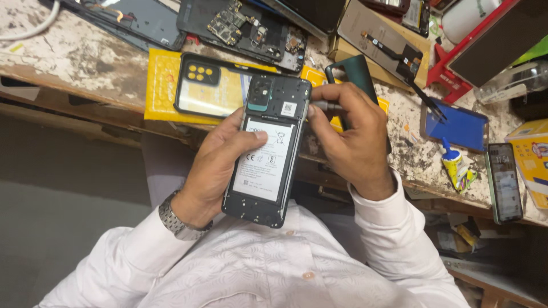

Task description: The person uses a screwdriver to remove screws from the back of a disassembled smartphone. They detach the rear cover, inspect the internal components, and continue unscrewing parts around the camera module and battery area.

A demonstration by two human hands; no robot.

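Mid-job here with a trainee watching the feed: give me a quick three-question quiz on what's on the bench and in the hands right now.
1. True or false: the opened phone in the left hand has its back cover off, battery showing.
2. Which hand holds the thin tool at the phone's upper edge?
3. The glue tube lies: A) on the yellow packet; B) between the blue panel and the dark-screened phone; C) in the person's lap.

Key: 1 true. 2 the right hand. 3 B.
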